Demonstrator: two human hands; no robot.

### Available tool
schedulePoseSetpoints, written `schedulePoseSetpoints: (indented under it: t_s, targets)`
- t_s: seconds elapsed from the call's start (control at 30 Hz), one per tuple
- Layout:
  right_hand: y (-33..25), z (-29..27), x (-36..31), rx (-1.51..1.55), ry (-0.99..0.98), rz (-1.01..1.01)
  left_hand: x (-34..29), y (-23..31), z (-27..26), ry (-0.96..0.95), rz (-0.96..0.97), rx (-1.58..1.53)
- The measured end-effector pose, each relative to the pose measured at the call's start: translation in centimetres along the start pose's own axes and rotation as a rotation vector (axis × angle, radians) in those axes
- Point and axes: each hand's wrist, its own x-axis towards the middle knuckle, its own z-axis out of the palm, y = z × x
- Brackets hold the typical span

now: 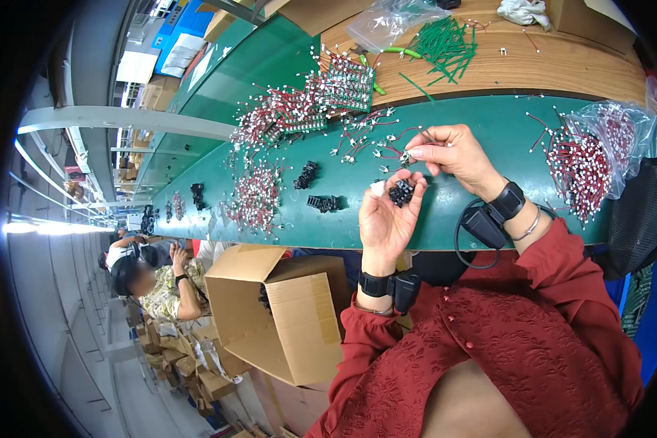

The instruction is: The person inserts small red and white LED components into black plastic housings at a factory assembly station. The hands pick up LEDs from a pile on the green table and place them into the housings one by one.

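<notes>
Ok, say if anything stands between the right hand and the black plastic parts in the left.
In this view, only the left hand's curled fingers, above the black plastic parts; no loose item shows between them and the right hand.

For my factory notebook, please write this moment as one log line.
left grip: holding black cluster; right grip: at red-wired piece, hold unclear; green bench: wire pile, other black parts

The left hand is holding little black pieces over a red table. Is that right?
Not quite: the head view shows that the table is green, not red. The left hand is indeed holding little black pieces over it.
</notes>
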Motion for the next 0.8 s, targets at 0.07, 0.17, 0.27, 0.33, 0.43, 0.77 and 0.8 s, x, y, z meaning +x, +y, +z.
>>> schedulePoseSetpoints:
  t_s: [0.07, 0.17, 0.27, 0.33, 0.43, 0.77, 0.8]
  targets:
    - [-0.1, 0.0, 0.0, 0.021, 0.009, 0.035, -0.2, -0.2, 0.0, 0.022, -0.067, -0.121]
    - [-0.3, 0.0, 0.0, 0.043, 0.018, 0.097, -0.7, -0.1, -0.3, 0.046, -0.209, -0.284]
    - [-0.4, -0.1, 0.0, 0.060, 0.005, 0.124, -0.6, 0.3, -0.5, -0.222, -0.381, -0.284]
    - [-0.4, -0.1, -0.1, 0.055, -0.004, 0.124, -0.6, 0.6, -0.5, -0.252, -0.363, -0.212]
    - [-0.4, -0.1, -0.1, 0.048, 0.004, 0.116, -1.2, 0.9, -0.4, -0.070, -0.256, -0.097]
    - [-0.4, 0.3, -0.5, 0.028, -0.038, 0.122, -3.5, -1.0, -1.0, -0.036, -0.041, 0.014]
    - [-0.5, 0.3, -0.6, 0.031, -0.043, 0.118, -3.6, -1.3, -1.1, -0.083, -0.025, 0.098]
